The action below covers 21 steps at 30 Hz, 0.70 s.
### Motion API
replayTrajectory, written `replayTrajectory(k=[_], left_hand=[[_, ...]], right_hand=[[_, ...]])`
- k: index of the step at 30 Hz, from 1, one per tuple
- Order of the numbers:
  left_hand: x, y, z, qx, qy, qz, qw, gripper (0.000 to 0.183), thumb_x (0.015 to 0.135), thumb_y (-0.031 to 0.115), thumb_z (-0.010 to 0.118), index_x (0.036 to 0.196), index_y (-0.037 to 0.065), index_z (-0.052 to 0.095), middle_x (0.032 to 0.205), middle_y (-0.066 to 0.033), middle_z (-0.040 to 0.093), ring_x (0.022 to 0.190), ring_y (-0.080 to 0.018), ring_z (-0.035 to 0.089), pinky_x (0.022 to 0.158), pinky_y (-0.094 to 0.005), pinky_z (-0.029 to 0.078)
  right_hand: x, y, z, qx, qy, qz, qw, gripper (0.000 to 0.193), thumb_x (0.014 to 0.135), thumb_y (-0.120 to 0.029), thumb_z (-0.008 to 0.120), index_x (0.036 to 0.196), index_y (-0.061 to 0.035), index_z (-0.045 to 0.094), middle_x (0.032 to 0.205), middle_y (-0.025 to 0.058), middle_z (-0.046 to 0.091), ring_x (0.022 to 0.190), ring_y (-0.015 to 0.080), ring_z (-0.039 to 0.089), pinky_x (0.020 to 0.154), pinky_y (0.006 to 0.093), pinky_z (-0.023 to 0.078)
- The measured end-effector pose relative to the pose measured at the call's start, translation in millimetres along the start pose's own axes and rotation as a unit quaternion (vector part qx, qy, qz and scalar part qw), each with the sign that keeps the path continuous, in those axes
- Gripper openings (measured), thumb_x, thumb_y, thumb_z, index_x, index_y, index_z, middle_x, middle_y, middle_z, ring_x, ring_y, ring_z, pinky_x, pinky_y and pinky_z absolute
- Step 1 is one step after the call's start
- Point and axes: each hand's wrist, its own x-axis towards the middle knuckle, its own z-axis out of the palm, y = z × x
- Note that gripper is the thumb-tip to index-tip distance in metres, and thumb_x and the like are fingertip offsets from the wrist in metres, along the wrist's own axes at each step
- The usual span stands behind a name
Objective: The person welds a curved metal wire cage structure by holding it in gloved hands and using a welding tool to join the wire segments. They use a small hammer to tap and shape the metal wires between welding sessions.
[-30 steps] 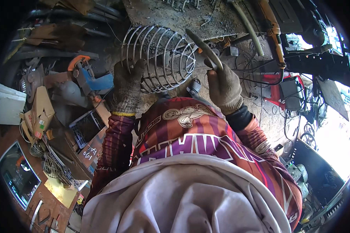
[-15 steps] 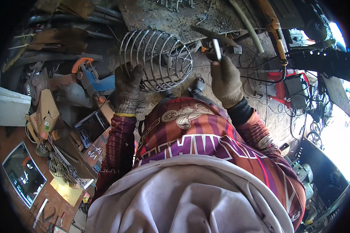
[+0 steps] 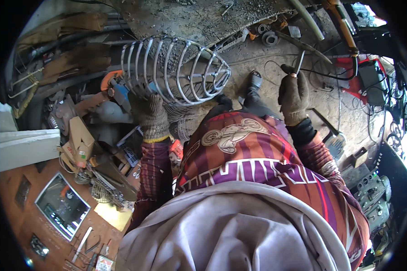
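Note:
My left hand (image 3: 152, 115), in a grey knit glove, is closed on the near side of a metal cage (image 3: 181, 67). Bent silver rods form this cage, which lies sideways in the air, its narrowing end toward the right. Out to the right, my gloved right hand (image 3: 295, 98) is closed around a slim, pale metal tool (image 3: 300, 62) that points upward. Its lower part is hidden in my fist, so its exact kind is unclear. A clear gap separates the tool from the cage.
Beyond the cage stands a dirty metal tabletop (image 3: 185, 20). A long yellow power tool (image 3: 341, 27) and a red-and-black machine (image 3: 373, 83) with cables are at right. On the left are a cardboard box (image 3: 80, 143) and a brown board (image 3: 22, 221) carrying a framed glass pane (image 3: 62, 205).
The cage has turned in my left hand, its narrow end now more plainly rightward. My right hand has moved right with the tool, farther from the cage. The whole view has shifted.

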Motion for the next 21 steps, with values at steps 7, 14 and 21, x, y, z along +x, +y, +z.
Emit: replayTrajectory(k=[7,14,21], left_hand=[[18.6,56.8,-17.7,0.341,-0.039,0.109,0.933,0.053,0.100,0.027,0.056,0.146,0.005,0.041,0.150,-0.0120,0.046,0.138,-0.0260,0.045,0.117,-0.0434,0.032],[20.7,54.0,-30.9,0.076,-0.024,-0.028,0.996,0.054,0.104,0.034,0.047,0.150,0.007,0.033,0.153,-0.0130,0.040,0.140,-0.0266,0.042,0.119,-0.0443,0.031],[22.9,41.9,-34.4,-0.158,-0.011,-0.122,0.980,0.063,0.100,0.037,0.054,0.152,0.008,0.032,0.158,-0.0142,0.032,0.147,-0.0277,0.031,0.121,-0.0494,0.024]], right_hand=[[13.7,2.9,1.3,0.001,0.009,0.025,1.000,0.033,0.108,-0.025,0.044,0.124,-0.0002,0.059,0.065,-0.0065,0.045,0.054,0.0019,0.038,0.049,0.0201,0.030],[21.6,3.7,4.7,-0.044,-0.001,0.017,0.999,0.031,0.108,-0.023,0.044,0.122,-0.0017,0.061,0.070,-0.0048,0.046,0.061,0.0046,0.039,0.055,0.0230,0.033],[19.5,5.0,1.6,-0.058,-0.008,0.013,0.998,0.031,0.108,-0.024,0.045,0.122,-0.0028,0.063,0.072,-0.0043,0.049,0.063,0.0045,0.041,0.056,0.0232,0.035]])
